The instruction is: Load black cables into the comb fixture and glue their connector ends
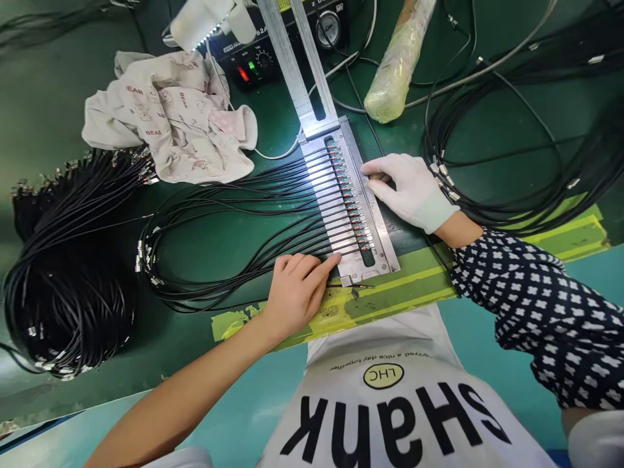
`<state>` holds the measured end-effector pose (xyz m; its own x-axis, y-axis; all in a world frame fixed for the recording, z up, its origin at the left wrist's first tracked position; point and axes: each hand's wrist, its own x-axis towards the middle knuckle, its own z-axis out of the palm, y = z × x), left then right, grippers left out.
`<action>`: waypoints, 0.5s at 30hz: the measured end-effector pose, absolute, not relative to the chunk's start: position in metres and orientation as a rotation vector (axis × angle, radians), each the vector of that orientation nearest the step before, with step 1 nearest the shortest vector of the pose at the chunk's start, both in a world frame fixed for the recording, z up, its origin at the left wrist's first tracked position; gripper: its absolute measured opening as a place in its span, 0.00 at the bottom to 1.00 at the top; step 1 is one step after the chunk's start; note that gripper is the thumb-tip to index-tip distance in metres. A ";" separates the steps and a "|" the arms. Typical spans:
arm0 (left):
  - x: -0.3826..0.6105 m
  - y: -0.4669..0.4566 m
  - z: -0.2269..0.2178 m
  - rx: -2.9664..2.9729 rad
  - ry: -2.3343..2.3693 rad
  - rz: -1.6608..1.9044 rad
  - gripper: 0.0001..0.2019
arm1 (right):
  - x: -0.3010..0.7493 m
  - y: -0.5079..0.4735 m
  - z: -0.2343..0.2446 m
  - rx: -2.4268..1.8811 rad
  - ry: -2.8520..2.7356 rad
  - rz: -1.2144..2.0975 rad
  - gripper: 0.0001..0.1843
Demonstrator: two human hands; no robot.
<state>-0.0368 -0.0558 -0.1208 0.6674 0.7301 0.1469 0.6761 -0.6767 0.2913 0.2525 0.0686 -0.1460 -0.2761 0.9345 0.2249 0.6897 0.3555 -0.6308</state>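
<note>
Head view: jig (pixel 370 211) lies flat on the green bench (pixel 166 344), cables (pixel 229 289) laid side by side across it. Looks metal: stiff, smooth, likely heavyish; I'd hold the long edges. Cables look light, bendy, slick black jackets; take them there, since the thin coloured ends (pixel 351 195) look fragile. Right grip (pixel 414 192), white-gloved, has thumb and index at the jig's right edge; bare left grip (pixel 295 289), fingers curled, index at its near end. Can't tell if either's pinching. Cloth (pixel 180 123): soft, crumpled.
</note>
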 end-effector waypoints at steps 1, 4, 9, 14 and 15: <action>-0.039 -0.060 -0.120 2.617 1.134 0.387 0.19 | 0.253 0.068 -0.146 -1.401 -2.060 0.564 0.17; -0.043 -0.074 -0.121 2.525 1.152 0.380 0.07 | 0.253 0.067 -0.146 -1.398 -2.064 0.569 0.18; -0.039 -0.077 -0.122 2.426 1.082 0.569 0.09 | 0.252 0.068 -0.147 -1.388 -2.056 0.567 0.17; -0.029 -0.059 -0.119 2.450 1.162 0.692 0.12 | 0.253 0.068 -0.149 -1.388 -2.061 0.578 0.16; -0.027 -0.055 -0.120 2.446 1.186 0.705 0.12 | 0.254 0.068 -0.149 -1.387 -2.066 0.585 0.16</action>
